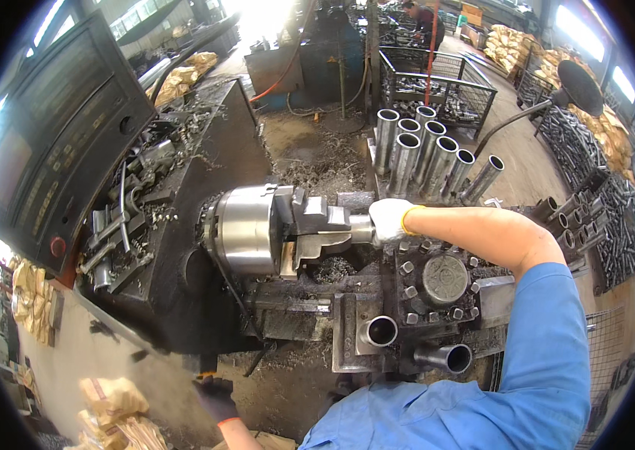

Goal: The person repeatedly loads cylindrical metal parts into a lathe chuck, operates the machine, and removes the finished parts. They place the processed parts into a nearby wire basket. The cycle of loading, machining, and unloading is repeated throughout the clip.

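Observation:
A large steel lathe chuck [245, 229] with stepped jaws [321, 216] stands at the middle. A short metal tube [362, 229] sticks out to the right from between the jaws. My right hand [391, 220], in a white glove with a yellow cuff, closes around the tube's outer end. My left hand [216, 397], in a dark glove with an orange-red cuff, is low at the left by the machine's lower front. Its fingers are dark and indistinct there. Right of the chuck is the tool post [445, 280], ringed with square-headed bolts.
Several upright tubes [437, 161] stand behind the tool post; two more tubes [379, 331] rest near my body. A control panel [55, 150] with a red button rises at left. Metal scraps [145, 161] cover the headstock. A lamp [579, 88] arches at right. Another person [426, 26] is far back.

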The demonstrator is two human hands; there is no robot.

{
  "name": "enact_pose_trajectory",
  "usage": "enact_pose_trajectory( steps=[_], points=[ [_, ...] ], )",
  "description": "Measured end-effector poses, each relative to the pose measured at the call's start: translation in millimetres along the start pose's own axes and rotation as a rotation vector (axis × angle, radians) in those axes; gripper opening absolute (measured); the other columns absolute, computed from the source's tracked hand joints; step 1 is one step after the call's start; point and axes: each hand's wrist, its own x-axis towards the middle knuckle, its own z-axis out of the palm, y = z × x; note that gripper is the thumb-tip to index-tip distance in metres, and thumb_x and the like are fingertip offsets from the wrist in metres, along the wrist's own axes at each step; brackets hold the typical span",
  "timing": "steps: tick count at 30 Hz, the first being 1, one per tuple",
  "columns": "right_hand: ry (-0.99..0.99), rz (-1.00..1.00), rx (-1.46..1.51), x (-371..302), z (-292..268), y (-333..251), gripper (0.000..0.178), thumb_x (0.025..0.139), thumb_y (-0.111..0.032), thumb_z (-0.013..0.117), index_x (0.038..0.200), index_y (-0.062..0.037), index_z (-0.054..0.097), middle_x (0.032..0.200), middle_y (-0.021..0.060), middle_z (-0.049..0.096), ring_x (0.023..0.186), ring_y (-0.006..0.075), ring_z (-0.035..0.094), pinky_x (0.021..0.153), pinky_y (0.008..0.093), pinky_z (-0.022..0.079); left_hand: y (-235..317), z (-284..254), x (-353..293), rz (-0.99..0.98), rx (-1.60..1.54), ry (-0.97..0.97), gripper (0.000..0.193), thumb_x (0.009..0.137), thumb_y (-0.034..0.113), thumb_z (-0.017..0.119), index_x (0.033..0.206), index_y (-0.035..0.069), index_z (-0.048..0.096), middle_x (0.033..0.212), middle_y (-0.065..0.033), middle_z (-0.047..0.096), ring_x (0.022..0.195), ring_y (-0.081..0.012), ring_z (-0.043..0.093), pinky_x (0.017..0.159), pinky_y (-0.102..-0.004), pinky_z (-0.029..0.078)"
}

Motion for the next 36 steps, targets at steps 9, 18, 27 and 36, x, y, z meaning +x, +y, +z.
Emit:
enact_pose_trajectory(
  steps=[9, 18, 27, 36],
  points=[
    [0.493, -0.174, 0.279, -56.8, -5.8, -8.1, 0.093, 0.082, -0.041, 0.08, 0.158, -0.0016, 0.044, 0.148, 0.0254, 0.061, 0.134, 0.0378, 0.063, 0.114, 0.0437, 0.05, 9.7, -37.3, 41.7, 0.056, 0.401, -0.035, 0.037, 0.105, 0.053, 0.06, 0.093, 0.018, 0.062, 0.063, 0.0005, 0.049, 0.052, -0.0184, 0.048, 0.056, -0.0408, 0.043],
    [1.156, 0.356, 0.789, -285.1, 102.2, -12.3, 0.051, 0.087, 0.002, 0.071, 0.138, 0.0017, 0.066, 0.129, 0.013, 0.074, 0.115, 0.0194, 0.071, 0.102, 0.0339, 0.055, 111.6, 124.4, -79.7, 1.279, 1.094, 0.071, 0.049, 0.106, 0.021, 0.061, 0.148, -0.003, 0.055, 0.147, -0.0253, 0.059, 0.132, -0.0408, 0.059, 0.114, -0.0473, 0.045],
    [1.213, 0.279, 0.927, -350.0, 214.4, -23.2, 0.052, 0.09, -0.004, 0.074, 0.14, 0.0018, 0.063, 0.129, 0.0138, 0.072, 0.117, 0.0224, 0.068, 0.106, 0.0358, 0.052, 296.5, 389.9, 24.0, 1.034, 1.954, 0.244, 0.077, 0.104, 0.049, 0.051, 0.168, 0.017, 0.024, 0.122, -0.021, 0.076, 0.114, -0.0419, 0.073, 0.091, -0.0581, 0.055],
    [1.065, 0.392, 0.71, -363.1, 266.0, -31.1, 0.038, 0.087, -0.015, 0.077, 0.122, -0.0027, 0.075, 0.109, 0.0156, 0.079, 0.094, 0.0259, 0.077, 0.086, 0.0341, 0.061, 89.3, 244.6, -132.9, 1.419, 1.109, -0.723, 0.043, 0.088, 0.011, 0.077, 0.13, 0.01, 0.07, 0.086, -0.0105, 0.071, 0.077, -0.0297, 0.07, 0.072, -0.0424, 0.059]
  ],
)
